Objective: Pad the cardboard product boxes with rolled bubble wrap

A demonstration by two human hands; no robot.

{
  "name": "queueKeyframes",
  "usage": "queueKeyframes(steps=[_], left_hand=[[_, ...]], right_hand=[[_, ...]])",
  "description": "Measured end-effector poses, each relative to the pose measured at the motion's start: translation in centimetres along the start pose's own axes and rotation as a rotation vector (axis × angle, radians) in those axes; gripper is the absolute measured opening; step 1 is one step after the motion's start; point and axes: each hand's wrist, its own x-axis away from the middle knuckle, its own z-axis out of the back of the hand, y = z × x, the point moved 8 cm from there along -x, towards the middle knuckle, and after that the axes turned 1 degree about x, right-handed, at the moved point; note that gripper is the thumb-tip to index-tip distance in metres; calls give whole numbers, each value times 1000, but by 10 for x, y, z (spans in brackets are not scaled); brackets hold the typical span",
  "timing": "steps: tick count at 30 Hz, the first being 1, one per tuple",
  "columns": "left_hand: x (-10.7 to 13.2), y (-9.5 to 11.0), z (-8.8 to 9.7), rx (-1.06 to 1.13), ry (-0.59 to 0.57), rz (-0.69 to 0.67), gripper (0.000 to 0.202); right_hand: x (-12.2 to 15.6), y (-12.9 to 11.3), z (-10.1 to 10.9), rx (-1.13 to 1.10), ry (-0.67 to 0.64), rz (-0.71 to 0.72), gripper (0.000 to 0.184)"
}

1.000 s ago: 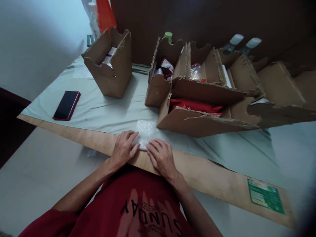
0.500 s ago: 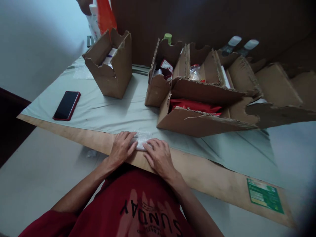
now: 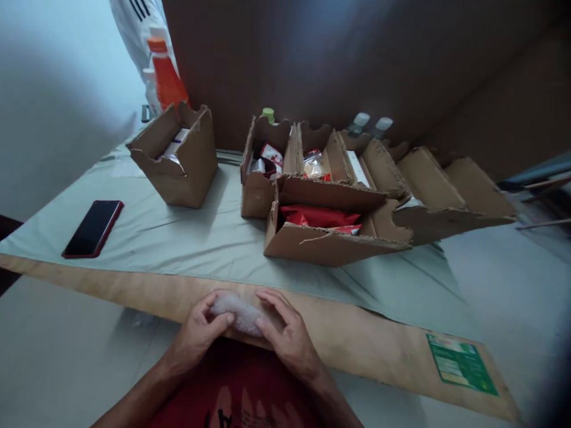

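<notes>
A small bundle of clear bubble wrap (image 3: 241, 313) is held between my two hands, just above the bare wooden front edge of the table. My left hand (image 3: 198, 330) grips its left end, with the thumb on top and the fingers behind it. On the right end, my right hand (image 3: 289, 336) has its thumb pressed against the wrap while its fingers curl over the far side. What lies inside the wrap, if anything, cannot be made out.
A phone (image 3: 93, 229) lies at the left on the pale green cloth (image 3: 178, 244). Behind it stands a cardboard box (image 3: 191, 166). Several open cardboard boxes stand to the right, one holding red packets (image 3: 319, 217). An orange bottle (image 3: 167, 77) and other bottles stand at the back.
The bubble wrap has come up off the table edge, and both hands now hold it by its ends with thumbs on top. The camera view has tilted upward.
</notes>
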Motion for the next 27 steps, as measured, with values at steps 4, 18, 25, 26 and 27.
queueKeyframes(steps=[4,18,25,26,27], left_hand=[[0,18,-26,-129,-133,-143,16],[-45,182,-95,-772,8,-1168,31],[-46,164,-102,-705,-21,-1168,27],[-47,164,-102,-699,-28,-1169,27],[-48,164,-102,-694,-35,-1171,28]], right_hand=[[6,8,9,-175,-129,-158,39],[-62,-138,241,621,369,191,24],[-168,-120,139,1029,-403,51,27],[-174,-112,126,1108,-483,8,26],[-179,-106,114,1177,-548,-32,25]])
